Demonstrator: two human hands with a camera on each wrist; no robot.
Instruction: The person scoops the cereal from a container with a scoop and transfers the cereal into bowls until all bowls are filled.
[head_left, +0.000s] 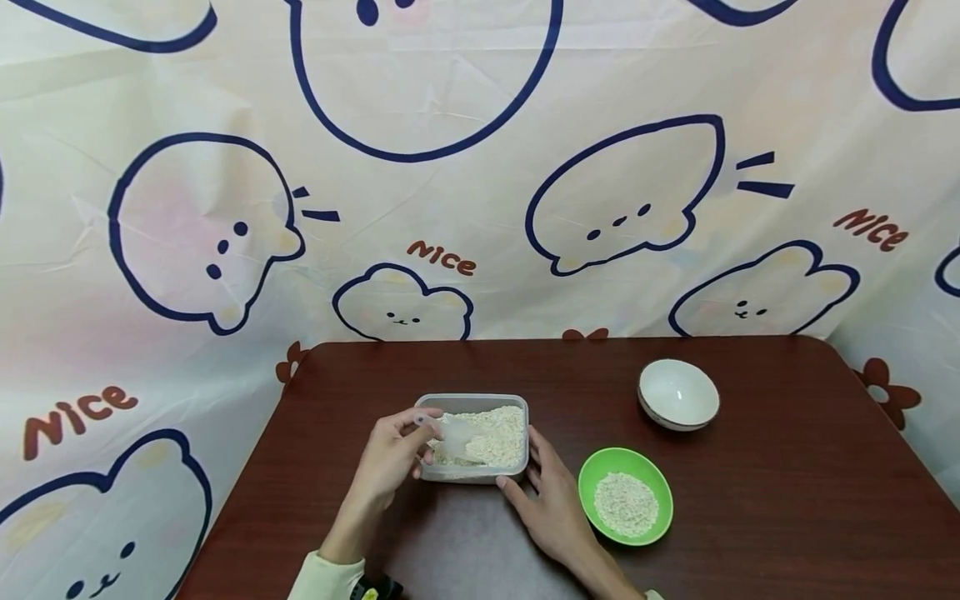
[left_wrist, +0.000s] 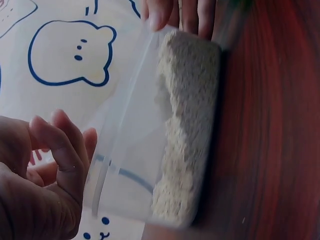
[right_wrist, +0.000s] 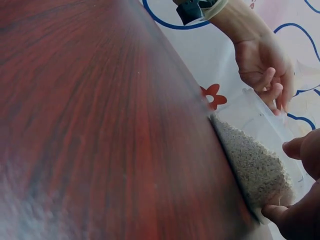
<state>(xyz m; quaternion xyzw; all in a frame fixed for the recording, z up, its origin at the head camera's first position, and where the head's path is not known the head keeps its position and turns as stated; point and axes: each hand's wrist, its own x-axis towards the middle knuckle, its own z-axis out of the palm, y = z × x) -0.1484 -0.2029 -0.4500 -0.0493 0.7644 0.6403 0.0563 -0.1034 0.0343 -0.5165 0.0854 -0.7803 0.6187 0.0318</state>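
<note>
A clear plastic container on the table holds pale, oat-like flakes. My left hand is at its left end and pinches the handle of a translucent scoop, whose bowl lies over the flakes. In the left wrist view the curled fingers show beside the container wall, the scoop's handle being hidden. My right hand grips the container's near right corner, thumb at the front and fingers along the right side. Close to that hand stands a green bowl with a heap of similar flakes in it.
A white bowl stands toward the back right, behind the green one. The dark brown wooden table ends at a printed cloth backdrop. A dark watch sits on the left wrist, by a pale sleeve.
</note>
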